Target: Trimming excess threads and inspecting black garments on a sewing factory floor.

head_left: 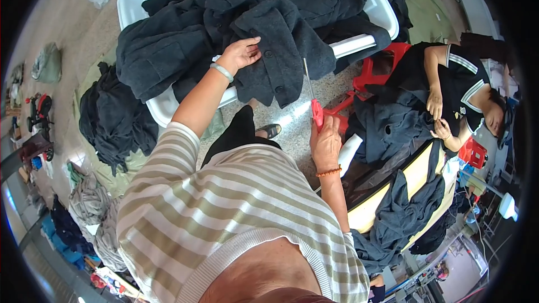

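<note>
**Trimming a dark buttoned garment at the tub's edge**

The left hand (241, 54) lies flat, fingers spread, on a dark grey garment (281, 56) draped over the rim of the white tub (135, 0). The right hand (325, 143) is closed around red-handled scissors (314, 104), blades pointing up toward the hem. Best to keep the cloth taut and snip only loose threads, clear of the buttons.

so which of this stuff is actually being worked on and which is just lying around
In hand:
- left hand resting on the dark grey buttoned garment
- right hand gripping red-handled scissors
- white tub heaped with the same dark garments

Lying about:
- dark clothes pile on the floor
- grey fabric heap
- red stool
- a co-worker's dark garment
</note>
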A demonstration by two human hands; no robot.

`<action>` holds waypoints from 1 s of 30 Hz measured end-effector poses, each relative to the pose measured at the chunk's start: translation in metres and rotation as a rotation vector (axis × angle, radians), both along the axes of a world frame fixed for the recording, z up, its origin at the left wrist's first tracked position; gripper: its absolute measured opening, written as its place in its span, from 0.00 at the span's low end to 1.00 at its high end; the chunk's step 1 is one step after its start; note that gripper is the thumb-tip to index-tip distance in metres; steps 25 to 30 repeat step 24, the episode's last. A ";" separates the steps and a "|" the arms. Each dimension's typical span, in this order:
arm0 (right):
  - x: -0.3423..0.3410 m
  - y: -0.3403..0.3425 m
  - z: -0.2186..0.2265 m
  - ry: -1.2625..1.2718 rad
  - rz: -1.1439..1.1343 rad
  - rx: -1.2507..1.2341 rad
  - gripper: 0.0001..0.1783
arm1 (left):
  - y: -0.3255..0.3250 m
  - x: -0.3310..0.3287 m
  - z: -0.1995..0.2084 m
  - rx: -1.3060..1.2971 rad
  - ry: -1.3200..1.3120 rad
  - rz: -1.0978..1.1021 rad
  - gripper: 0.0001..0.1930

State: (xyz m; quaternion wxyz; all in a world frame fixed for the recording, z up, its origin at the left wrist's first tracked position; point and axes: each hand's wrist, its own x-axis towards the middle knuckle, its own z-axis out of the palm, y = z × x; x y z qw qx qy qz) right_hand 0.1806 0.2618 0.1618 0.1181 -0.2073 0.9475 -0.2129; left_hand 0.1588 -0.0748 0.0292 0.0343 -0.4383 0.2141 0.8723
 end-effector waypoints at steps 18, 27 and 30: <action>-0.040 -0.071 0.011 -0.204 0.346 0.006 0.18 | 0.024 0.001 0.002 -0.209 0.130 0.228 0.04; -0.032 -0.046 0.014 -0.230 0.353 0.046 0.21 | 0.034 0.016 -0.001 -0.265 0.184 0.036 0.05; -0.032 -0.046 0.014 -0.230 0.353 0.046 0.21 | 0.034 0.016 -0.001 -0.265 0.184 0.036 0.05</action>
